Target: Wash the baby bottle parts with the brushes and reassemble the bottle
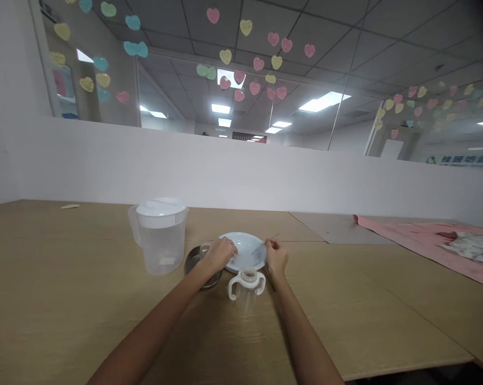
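My right hand (276,256) pinches a thin grey stick (259,248) at the right rim of a white plate (247,241); the stick's lower end slants over the plate. Over the plate's left side, my left hand (221,253) is closed, fingertips down, around something small and pale that I cannot make out. In front of the plate, between my forearms, stands a clear baby bottle (247,291) with two white handles and an uncovered mouth. Partly behind my left wrist lies a round metal dish (192,261), with a clear domed cap (204,249) in it.
A translucent lidded pitcher (161,240) stands left of the dish. Brown board covers the table (84,299). A pink cloth (409,239) with a patterned fabric on it lies at the far right. A small flat beige piece (70,206) rests near the white back wall (233,171).
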`<action>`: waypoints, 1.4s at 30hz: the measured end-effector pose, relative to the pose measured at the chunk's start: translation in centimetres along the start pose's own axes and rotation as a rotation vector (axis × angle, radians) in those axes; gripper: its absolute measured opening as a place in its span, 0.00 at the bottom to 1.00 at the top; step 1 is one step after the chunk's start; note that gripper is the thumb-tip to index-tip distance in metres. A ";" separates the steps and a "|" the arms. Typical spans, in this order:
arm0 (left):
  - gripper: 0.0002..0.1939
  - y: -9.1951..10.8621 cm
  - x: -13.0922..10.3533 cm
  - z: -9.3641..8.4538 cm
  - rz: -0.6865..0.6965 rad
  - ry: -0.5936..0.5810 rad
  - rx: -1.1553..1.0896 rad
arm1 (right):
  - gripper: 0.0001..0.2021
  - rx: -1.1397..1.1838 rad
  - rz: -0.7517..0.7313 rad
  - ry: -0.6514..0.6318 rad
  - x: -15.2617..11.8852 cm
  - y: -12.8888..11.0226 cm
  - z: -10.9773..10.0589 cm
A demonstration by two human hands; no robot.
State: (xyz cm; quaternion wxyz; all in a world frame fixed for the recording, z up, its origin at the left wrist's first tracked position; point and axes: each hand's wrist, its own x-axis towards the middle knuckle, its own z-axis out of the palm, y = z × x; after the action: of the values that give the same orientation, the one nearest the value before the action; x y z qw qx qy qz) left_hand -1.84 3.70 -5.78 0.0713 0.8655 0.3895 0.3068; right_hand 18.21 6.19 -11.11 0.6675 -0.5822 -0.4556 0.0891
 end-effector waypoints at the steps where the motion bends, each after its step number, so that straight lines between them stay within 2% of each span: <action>1: 0.06 -0.2 0.0 0.1 -0.025 -0.009 -0.063 | 0.18 -0.031 -0.011 -0.012 -0.1 0.1 0.0; 4: 0.07 -0.4 0.3 0.2 -0.121 -0.019 -0.289 | 0.18 -0.077 -0.033 -0.051 -0.4 0.2 0.2; 7: 0.12 -0.4 0.6 -0.1 -0.234 0.022 -0.524 | 0.17 -0.117 -0.078 -0.099 -0.5 0.2 0.2; 12: 0.19 0.3 1.2 -1.9 -0.393 0.119 -0.842 | 0.16 -0.201 -0.162 -0.137 -0.6 0.0 0.0; 16: 0.17 2.4 1.3 -3.9 -0.428 0.161 -1.069 | 0.16 -0.248 -0.205 -0.140 -0.7 0.0 -0.1; 20: 0.14 5.4 0.8 -5.1 -0.369 0.095 -1.187 | 0.16 -0.284 -0.238 -0.145 -0.7 -0.1 -0.1; 23: 0.16 7.1 0.2 -5.2 -0.310 0.034 -1.105 | 0.16 -0.307 -0.261 -0.151 -0.7 -0.3 -0.2; 26: 0.17 7.8 -0.1 -4.8 -0.277 -0.027 -0.984 | 0.16 -0.330 -0.281 -0.155 -0.6 -0.3 -0.2; 31: 0.14 7.4 -0.2 -4.5 -0.156 -0.103 -0.721 | 0.15 -0.354 -0.300 -0.155 -0.6 -0.2 -0.2; 34: 0.10 7.2 -0.5 -5.1 -0.011 -0.253 -0.462 | 0.15 -0.355 -0.313 -0.160 -0.5 0.0 -0.1; 36: 0.11 6.8 -0.8 -5.6 0.026 -0.321 -0.332 | 0.15 -0.355 -0.318 -0.161 -0.5 0.1 -0.1; 39: 0.15 5.7 -1.1 -6.0 -0.057 -0.270 -0.170 | 0.15 -0.353 -0.318 -0.156 -0.6 0.1 0.0; 42: 0.12 3.8 -1.3 -6.2 -0.214 -0.218 0.101 | 0.15 -0.352 -0.315 -0.156 -0.6 0.1 0.0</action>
State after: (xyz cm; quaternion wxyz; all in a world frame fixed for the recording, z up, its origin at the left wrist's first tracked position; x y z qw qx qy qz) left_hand -3.69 -0.56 -0.07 0.1021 0.8497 0.4843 0.1817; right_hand 17.90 5.84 -11.53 0.5243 -0.6028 -0.5992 -0.0522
